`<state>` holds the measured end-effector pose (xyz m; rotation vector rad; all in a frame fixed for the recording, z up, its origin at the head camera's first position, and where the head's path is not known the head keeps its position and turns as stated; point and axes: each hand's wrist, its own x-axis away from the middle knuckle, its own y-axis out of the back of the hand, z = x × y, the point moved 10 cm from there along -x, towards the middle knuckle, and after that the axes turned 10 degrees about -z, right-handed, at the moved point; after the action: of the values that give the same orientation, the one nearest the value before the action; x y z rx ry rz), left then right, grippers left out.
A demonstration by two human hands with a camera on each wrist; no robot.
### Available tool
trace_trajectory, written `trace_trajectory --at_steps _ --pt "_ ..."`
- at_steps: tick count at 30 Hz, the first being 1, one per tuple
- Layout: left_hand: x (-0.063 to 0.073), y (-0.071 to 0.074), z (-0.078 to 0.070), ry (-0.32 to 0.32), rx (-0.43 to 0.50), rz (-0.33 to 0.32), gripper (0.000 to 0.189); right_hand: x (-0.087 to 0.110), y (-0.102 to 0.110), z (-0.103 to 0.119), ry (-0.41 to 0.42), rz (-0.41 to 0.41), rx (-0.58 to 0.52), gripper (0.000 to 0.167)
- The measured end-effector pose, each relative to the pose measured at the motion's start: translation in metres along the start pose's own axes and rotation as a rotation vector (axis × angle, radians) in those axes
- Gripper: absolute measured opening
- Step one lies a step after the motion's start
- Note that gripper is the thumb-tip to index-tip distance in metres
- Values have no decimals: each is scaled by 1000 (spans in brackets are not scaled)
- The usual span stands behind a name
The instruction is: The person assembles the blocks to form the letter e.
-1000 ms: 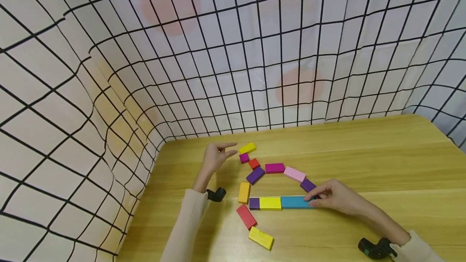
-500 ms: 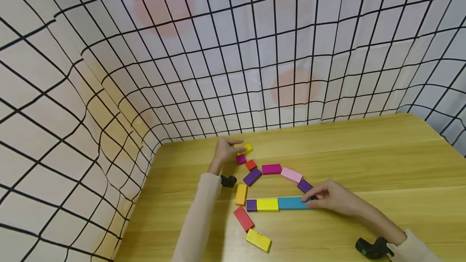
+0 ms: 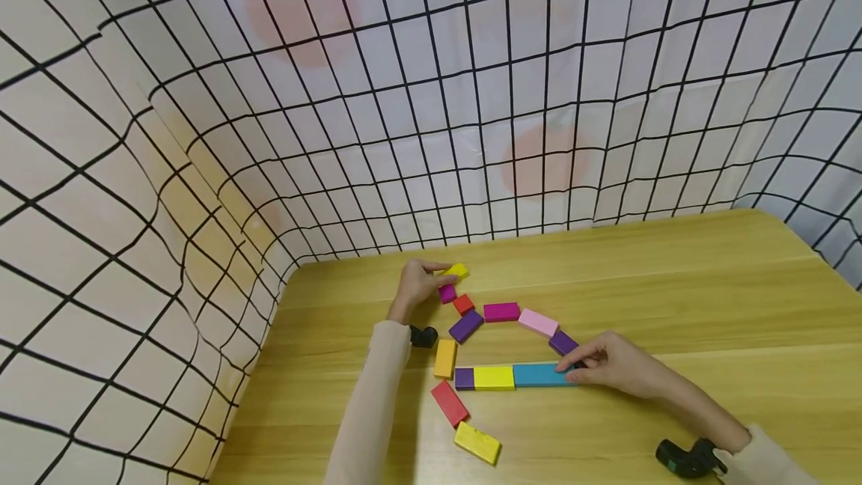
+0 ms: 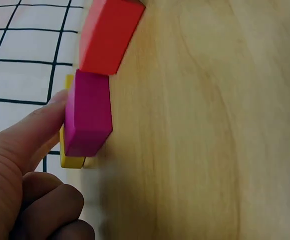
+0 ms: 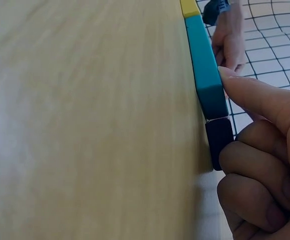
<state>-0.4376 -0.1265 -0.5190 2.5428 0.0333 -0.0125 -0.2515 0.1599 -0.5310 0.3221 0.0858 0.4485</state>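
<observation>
At the far end of the block figure, my left hand (image 3: 419, 283) pinches a yellow block (image 3: 459, 271) between thumb and forefinger. Just in front of it lies a small magenta block (image 4: 89, 114), which hides most of the yellow one in the left wrist view. A red block (image 4: 110, 37) comes after the magenta one. My right hand (image 3: 616, 367) holds the right end of a long blue block (image 3: 542, 375) with thumb and forefinger, its other fingers curled. A dark purple block (image 5: 219, 142) sits close by that end in the right wrist view.
A yellow block (image 3: 494, 378) and a small purple block (image 3: 464, 379) extend the blue one leftward. Magenta (image 3: 501, 312), pink (image 3: 538, 322) and purple blocks arch above. Orange (image 3: 444, 358), red (image 3: 450, 403) and yellow blocks (image 3: 477, 443) curve down the left. A grid-patterned curtain (image 3: 431, 133) stands behind the table.
My left hand has moved right from beside the yellow block and now pinches it. The right hand keeps its place at the blue block. The head view has shifted slightly.
</observation>
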Motion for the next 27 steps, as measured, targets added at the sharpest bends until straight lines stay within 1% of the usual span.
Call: trace_trajectory --at_steps 3,5,10,14,17,19,22,24,27 --pt "1 8 3 2 -24 -38 33 -2 -1 1 2 1 3 17" --pt "1 13 5 7 -31 -50 33 -2 -2 2 7 1 2 17" --pt "1 15 11 20 -10 -30 36 -2 -2 3 15 4 -4 17" --pt "3 17 12 0 4 -33 34 -2 -3 3 19 4 -7 17" --pt "7 23 13 -17 9 -46 33 -2 -4 4 24 7 -12 17" --pt "10 32 13 -24 21 -61 35 -2 -4 5 34 7 -8 16" --pt "19 49 10 -59 39 -83 36 -3 -3 6 51 4 -5 16" --pt "30 59 4 -100 61 -85 36 -3 -3 6 54 4 -1 16" --pt "52 66 -9 -163 91 -49 34 -2 -3 6 49 10 -7 16"
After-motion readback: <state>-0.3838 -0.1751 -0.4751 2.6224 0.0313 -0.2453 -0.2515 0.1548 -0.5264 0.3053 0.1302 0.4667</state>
